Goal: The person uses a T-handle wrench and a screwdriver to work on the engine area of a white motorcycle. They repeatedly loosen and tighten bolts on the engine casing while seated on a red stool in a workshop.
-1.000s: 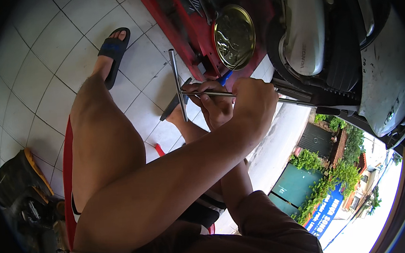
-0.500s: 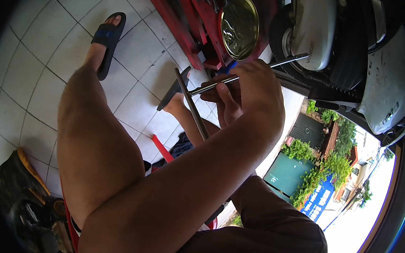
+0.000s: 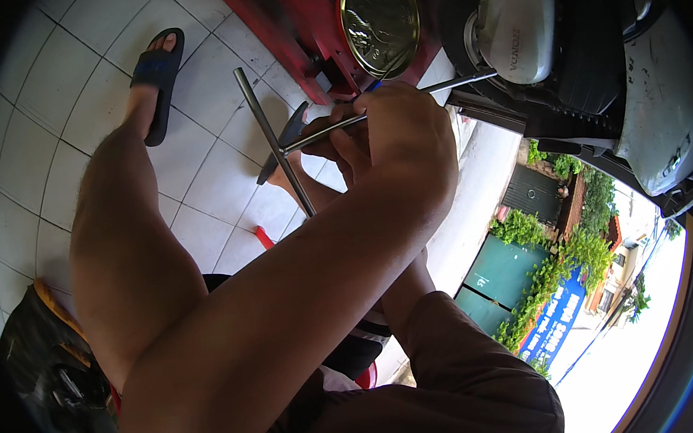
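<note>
A steel T-handle wrench (image 3: 257, 109) lies across both my hands, its crossbar slanting at the left and its long shaft reaching right toward the scooter's rear wheel; whether the tip touches it I cannot tell. My left hand (image 3: 406, 122) is closed round the middle of the shaft, its forearm crossing the picture from the lower left. Behind it, my right hand (image 3: 341, 144) is closed on the shaft nearer the crossbar, partly hidden by the left wrist. Just above the hands, a round, gold-coloured metal tray (image 3: 377, 23) holding dark liquid rests on the red stand (image 3: 302, 69).
A silver-and-black scooter (image 3: 515, 28) fills the upper right. My sandalled feet (image 3: 158, 93) are on white floor tiles (image 3: 66, 67). A dark object with a yellow edge (image 3: 39, 338) is at lower left. The open doorway at right shows greenery and gates (image 3: 502, 277) outside.
The wrench has swung: its shaft end has risen from pointing slightly down to slanting upward at the right, and the crossbar now leans more. My left hand has moved up with it.
</note>
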Demonstrator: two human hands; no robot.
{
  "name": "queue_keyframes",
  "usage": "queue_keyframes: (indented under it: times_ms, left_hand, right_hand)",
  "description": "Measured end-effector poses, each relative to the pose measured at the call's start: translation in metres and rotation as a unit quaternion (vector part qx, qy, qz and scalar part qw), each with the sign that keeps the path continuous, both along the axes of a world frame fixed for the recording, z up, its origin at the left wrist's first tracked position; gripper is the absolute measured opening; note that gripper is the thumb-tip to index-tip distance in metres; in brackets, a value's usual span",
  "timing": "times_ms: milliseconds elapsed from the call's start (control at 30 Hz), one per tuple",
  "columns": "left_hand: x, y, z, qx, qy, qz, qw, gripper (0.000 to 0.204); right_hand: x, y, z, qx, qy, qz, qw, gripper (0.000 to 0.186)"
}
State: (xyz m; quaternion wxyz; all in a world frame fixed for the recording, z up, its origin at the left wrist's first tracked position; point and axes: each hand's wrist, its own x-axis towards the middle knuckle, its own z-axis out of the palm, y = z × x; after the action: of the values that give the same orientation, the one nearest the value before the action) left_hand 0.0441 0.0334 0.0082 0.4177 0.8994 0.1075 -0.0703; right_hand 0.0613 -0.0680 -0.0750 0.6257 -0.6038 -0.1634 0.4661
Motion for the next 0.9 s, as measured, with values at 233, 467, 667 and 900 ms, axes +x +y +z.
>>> queue_keyframes:
  times_ms: [233,467,667,900]
  left_hand:
    - [0.007,-0.011,-0.004,0.036,-0.003,0.009,0.999,0.036]
    - [0.008,-0.01,0.002,-0.053,-0.043,0.136,0.988,0.04]
    - [0.012,0.019,0.001,-0.212,-0.094,0.149,0.961,0.017]
    - [0.027,0.034,0.007,-0.269,-0.126,0.143,0.944,0.014]
  right_hand:
    - [0.01,0.009,0.002,0.004,0.039,0.041,0.998,0.027]
    - [0.01,0.016,-0.002,-0.002,0.057,0.068,0.996,0.03]
    - [0.013,-0.001,0.024,-0.013,-0.024,-0.038,0.999,0.032]
    - [0.019,-0.015,0.042,0.213,0.279,-0.124,0.928,0.032]
